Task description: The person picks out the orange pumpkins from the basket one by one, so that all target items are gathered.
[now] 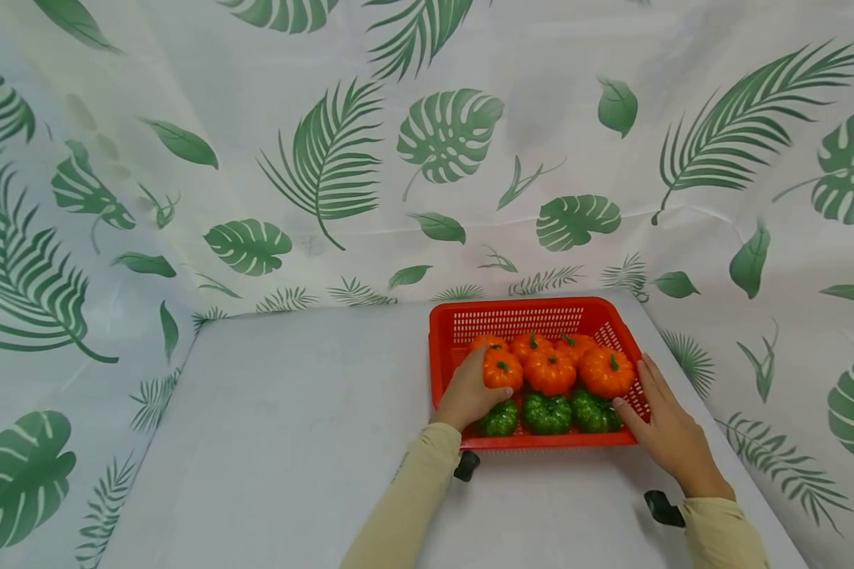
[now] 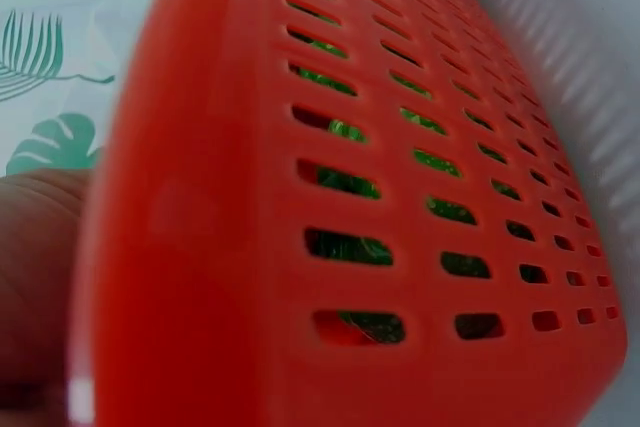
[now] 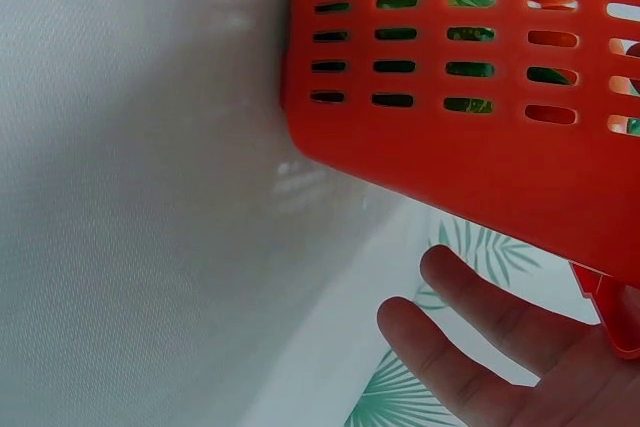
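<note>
A red plastic basket (image 1: 515,308) with slotted walls stands on the table, holding several small orange pumpkins and several glossy green ribbed vegetables (image 1: 546,413) along its near side. My left hand (image 1: 465,393) reaches over the left rim and grips an orange pumpkin (image 1: 504,370), its thumb in front and its fingers behind. At the right rim is my right hand (image 1: 672,427), its thumb over the inside near another orange pumpkin (image 1: 607,371). Its other fingers extend outside the basket; two look straight and spread in the right wrist view (image 3: 500,347). The left wrist view shows mostly the basket's slotted wall (image 2: 230,197).
White table surface (image 1: 292,411) extends left of the basket and in front of it. Leaf-printed sheeting (image 1: 313,237) hangs behind and along both sides. Dark wrist-worn pieces (image 1: 662,508) show below the hands.
</note>
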Demonstrator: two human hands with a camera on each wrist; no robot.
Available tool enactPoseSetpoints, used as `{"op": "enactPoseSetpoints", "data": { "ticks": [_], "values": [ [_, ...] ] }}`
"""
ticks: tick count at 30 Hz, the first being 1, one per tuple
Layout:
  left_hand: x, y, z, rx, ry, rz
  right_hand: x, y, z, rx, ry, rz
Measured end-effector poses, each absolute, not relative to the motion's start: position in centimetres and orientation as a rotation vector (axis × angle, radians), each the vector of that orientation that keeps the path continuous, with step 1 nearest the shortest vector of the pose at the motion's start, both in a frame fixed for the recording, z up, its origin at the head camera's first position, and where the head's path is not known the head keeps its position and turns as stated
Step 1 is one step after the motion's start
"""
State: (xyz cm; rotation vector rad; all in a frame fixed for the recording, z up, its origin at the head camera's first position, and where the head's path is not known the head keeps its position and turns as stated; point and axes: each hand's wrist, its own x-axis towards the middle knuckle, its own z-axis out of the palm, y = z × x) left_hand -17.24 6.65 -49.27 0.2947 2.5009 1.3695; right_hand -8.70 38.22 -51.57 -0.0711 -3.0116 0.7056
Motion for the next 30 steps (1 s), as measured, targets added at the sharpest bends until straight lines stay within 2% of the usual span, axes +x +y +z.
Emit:
{"op": "enactPoseSetpoints", "data": {
  "ticks": [8,19,30],
  "values": [
    [-17.1,6.1,-48.9,0.31,2.541,1.413,-8.7,37.9,-51.5,-0.069,-3.008,0.707],
    [-17.4,3.5,-46.6,0.265,2.559,1.582,-9.0,38.1,-51.6,-0.092,-3.023,0.708],
    [-18.8,-0.7,-46.8,0.072,2.604,1.839,-9.0,38.0,-51.6,-0.083,-3.016,0.711]
  ]
}}
